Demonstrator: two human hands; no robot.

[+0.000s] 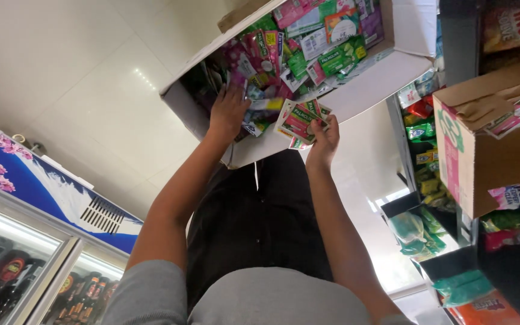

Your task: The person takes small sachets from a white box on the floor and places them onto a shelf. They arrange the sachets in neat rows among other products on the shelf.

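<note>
**Two hands at a carton of soap sachets**

The right hand (323,135) was closed on a small fan of flat packets (299,122), red and green, pinched between thumb and fingers and held just outside the near edge of a white cardboard box (368,90). The left hand (229,111) was inside that box, fingers spread and pressed down among the loose packets (308,45) lying there; whether it had gripped any one of them could not be told, since the fingertips were buried in the heap. The two hands were near each other but apart, the left a little deeper in the box than the right.

The box was open at the top and crowded with small sachets in pink, green, purple and white, piled without order. It stood on the pale tiled floor (61,66), in front of the person's dark trousers (260,222) and grey shirt (272,301).

To the right side stood a brown carton (495,156) with pink and green print, its flaps open and one sachet (513,117) lying on the folded flap. Beside and beneath it, a shelf rack (419,156) held more packets in green, red and yellow, with green bags (419,232) lower down. On the left side was a glass-fronted drinks cooler (31,253) with a blue top panel showing a snowy mountain and pink blossom, and dark bottles (1,271) behind the glass.
</note>
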